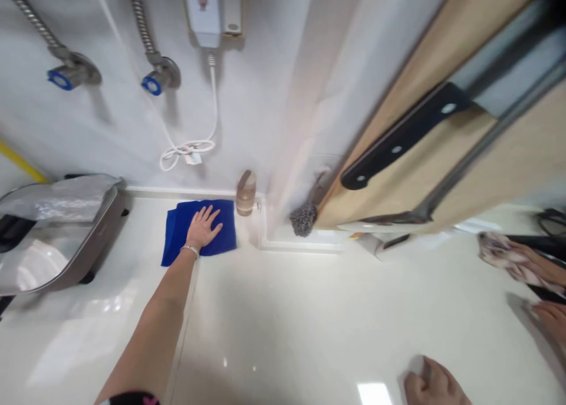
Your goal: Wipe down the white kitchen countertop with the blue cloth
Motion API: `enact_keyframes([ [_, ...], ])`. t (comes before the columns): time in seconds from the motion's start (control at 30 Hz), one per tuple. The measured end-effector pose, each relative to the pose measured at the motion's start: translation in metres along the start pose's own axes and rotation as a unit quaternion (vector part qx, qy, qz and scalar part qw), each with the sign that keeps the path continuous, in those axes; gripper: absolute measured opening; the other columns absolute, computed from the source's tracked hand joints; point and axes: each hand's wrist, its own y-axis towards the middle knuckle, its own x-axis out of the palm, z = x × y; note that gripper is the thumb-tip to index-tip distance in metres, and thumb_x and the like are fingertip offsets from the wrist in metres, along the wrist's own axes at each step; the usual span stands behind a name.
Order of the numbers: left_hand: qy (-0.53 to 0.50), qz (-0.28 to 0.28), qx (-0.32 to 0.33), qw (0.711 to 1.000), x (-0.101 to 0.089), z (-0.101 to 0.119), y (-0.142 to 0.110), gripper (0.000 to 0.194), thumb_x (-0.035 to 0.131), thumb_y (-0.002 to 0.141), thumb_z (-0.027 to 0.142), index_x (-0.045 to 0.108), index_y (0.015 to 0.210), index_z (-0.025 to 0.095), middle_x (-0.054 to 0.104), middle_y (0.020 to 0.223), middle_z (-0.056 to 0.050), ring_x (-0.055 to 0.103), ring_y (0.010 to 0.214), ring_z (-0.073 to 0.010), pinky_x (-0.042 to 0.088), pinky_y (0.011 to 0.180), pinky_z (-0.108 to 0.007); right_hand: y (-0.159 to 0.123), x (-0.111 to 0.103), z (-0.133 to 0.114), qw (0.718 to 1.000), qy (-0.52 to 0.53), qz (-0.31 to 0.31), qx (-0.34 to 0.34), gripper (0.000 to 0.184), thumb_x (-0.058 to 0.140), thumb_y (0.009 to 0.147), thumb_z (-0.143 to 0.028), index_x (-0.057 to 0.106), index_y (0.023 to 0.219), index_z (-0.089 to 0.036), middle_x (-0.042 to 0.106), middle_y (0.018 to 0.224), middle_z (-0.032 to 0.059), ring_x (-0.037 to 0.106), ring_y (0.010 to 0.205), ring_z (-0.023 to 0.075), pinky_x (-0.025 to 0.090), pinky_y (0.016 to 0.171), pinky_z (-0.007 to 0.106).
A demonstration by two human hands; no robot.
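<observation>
- At the counter's [274, 316] left end, a wide pan [106, 231] stands near the back edge under a see-through lid [39, 257]. Crumpled clear plastic [73, 196] shows at its far side; whether it lies on or under the lid, and whether the pan holds anything else, I cannot tell.
- Right of the pan, the blue cloth [225, 231] lies flat near the counter's back edge, well away from the front. It is laid in layers that do not line up: a strip of the lower one shows along the left side.
- The left hand [202, 229] is spread wide, palm down on the cloth, pressing rather than gripping. Contact is made, and the cloth looks mostly smooth; its layers remain uneven.
- Just beside the cloth's right side, a small brownish jar [246, 194] stands upright by the back edge. Its contents cannot be made out.
- Next comes a low white tray [305, 249], with a grey scourer [303, 219] above or on it; which, I cannot tell.
- Farther right, a black-handled knife [404, 135] lies against a wooden board [513, 151].
- Toward the lower right, the right hand [435, 384] is curled, apart from the cloth; whether it holds anything is hidden.
- At the far right, another person's hand touches a patterned cloth [502, 254].
</observation>
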Motion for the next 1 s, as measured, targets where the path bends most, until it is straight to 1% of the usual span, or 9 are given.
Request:
enact_keyframes([
  [0.1, 0.013, 0.007, -0.016, 1.000, -0.001, 0.007, -0.011, 0.064, 0.036, 0.098, 0.052, 0.044, 0.152, 0.020, 0.032, 0.164, -0.012, 0.023, 0.153, -0.0335, 0.021, 0.122, -0.056, -0.002, 0.002, 0.000, 0.999, 0.001, -0.023, 0.032, 0.065, 0.047, 0.072, -0.038, 0.052, 0.136, -0.027, 0.059, 0.130, 0.0158, 0.057, 0.114, 0.0429, 0.048, 0.089, 0.059],
  [0.2, 0.027, 0.013, -0.021, 0.999, -0.005, 0.021, -0.039, 0.066, 0.034, 0.098, 0.053, 0.042, 0.153, 0.018, 0.030, 0.164, -0.014, 0.022, 0.153, -0.0350, 0.022, 0.121, -0.058, -0.004, 0.002, 0.000, 0.999, -0.007, -0.026, 0.037, 0.059, 0.044, 0.079, -0.038, 0.053, 0.135, -0.024, 0.057, 0.136, 0.0142, 0.054, 0.117, 0.0417, 0.046, 0.091, 0.056],
  [0.43, 0.023, 0.016, 0.031, 0.999, -0.005, 0.085, -0.146, 0.066, 0.038, 0.098, 0.050, 0.042, 0.153, 0.013, 0.029, 0.163, -0.019, 0.019, 0.154, -0.0365, 0.024, 0.122, -0.060, -0.004, 0.009, 0.002, 1.000, -0.010, 0.007, 0.005, 0.052, 0.049, 0.080, -0.030, 0.056, 0.130, -0.018, 0.059, 0.130, 0.0162, 0.053, 0.113, 0.0383, 0.044, 0.090, 0.053],
  [0.53, 0.002, 0.025, 0.070, 0.997, 0.005, 0.132, -0.190, 0.065, 0.043, 0.097, 0.047, 0.040, 0.154, 0.014, 0.027, 0.164, -0.019, 0.016, 0.154, -0.0371, 0.026, 0.121, -0.062, -0.004, 0.012, 0.003, 1.000, -0.009, 0.017, -0.002, 0.050, 0.050, 0.081, -0.028, 0.056, 0.129, -0.017, 0.059, 0.129, 0.0161, 0.053, 0.113, 0.0369, 0.043, 0.091, 0.052],
  [0.63, -0.024, 0.019, 0.105, 0.994, 0.020, 0.195, -0.221, 0.065, 0.045, 0.097, 0.041, 0.038, 0.155, 0.013, 0.021, 0.165, -0.020, 0.011, 0.154, -0.0380, 0.025, 0.121, -0.064, -0.003, 0.012, 0.003, 1.000, -0.012, 0.019, -0.007, 0.047, 0.048, 0.083, -0.028, 0.056, 0.128, -0.015, 0.058, 0.129, 0.0163, 0.052, 0.113, 0.0357, 0.044, 0.090, 0.051],
  [0.77, -0.077, -0.020, 0.135, 0.988, 0.045, 0.285, -0.237, 0.070, 0.047, 0.095, 0.045, 0.036, 0.155, 0.010, 0.017, 0.166, -0.022, 0.007, 0.154, -0.0408, 0.019, 0.122, -0.067, -0.004, 0.009, 0.001, 1.000, -0.010, -0.002, -0.007, 0.047, 0.048, 0.084, -0.028, 0.055, 0.128, -0.014, 0.056, 0.131, 0.0177, 0.051, 0.115, 0.0350, 0.043, 0.092, 0.051],
  [0.83, -0.108, -0.041, 0.164, 0.980, 0.051, 0.315, -0.239, 0.071, 0.048, 0.095, 0.048, 0.037, 0.155, 0.011, 0.016, 0.166, -0.022, 0.007, 0.154, -0.0412, 0.016, 0.122, -0.069, -0.005, 0.006, 0.000, 1.000, -0.007, -0.015, -0.002, 0.048, 0.046, 0.086, -0.029, 0.054, 0.130, -0.014, 0.054, 0.134, 0.0180, 0.050, 0.118, 0.0352, 0.043, 0.094, 0.052],
  [0.9, -0.135, -0.064, 0.201, 0.968, 0.049, 0.325, -0.240, 0.070, 0.052, 0.093, 0.049, 0.042, 0.153, 0.014, 0.018, 0.166, -0.020, 0.010, 0.154, -0.0398, 0.018, 0.123, -0.067, -0.005, 0.001, -0.002, 0.999, -0.005, -0.034, 0.003, 0.047, 0.043, 0.087, -0.029, 0.055, 0.130, -0.012, 0.054, 0.134, 0.0193, 0.049, 0.120, 0.0358, 0.042, 0.096, 0.053],
  [1.0, -0.169, -0.087, 0.257, 0.948, 0.034, 0.304, -0.244, 0.058, 0.055, 0.093, 0.039, 0.050, 0.147, 0.019, 0.031, 0.163, -0.016, 0.022, 0.153, -0.0315, 0.029, 0.123, -0.057, -0.006, -0.007, -0.022, 0.998, 0.011, -0.047, -0.040, 0.048, 0.040, 0.087, -0.028, 0.054, 0.130, -0.011, 0.053, 0.134, 0.0216, 0.049, 0.122, 0.0361, 0.038, 0.103, 0.058],
])
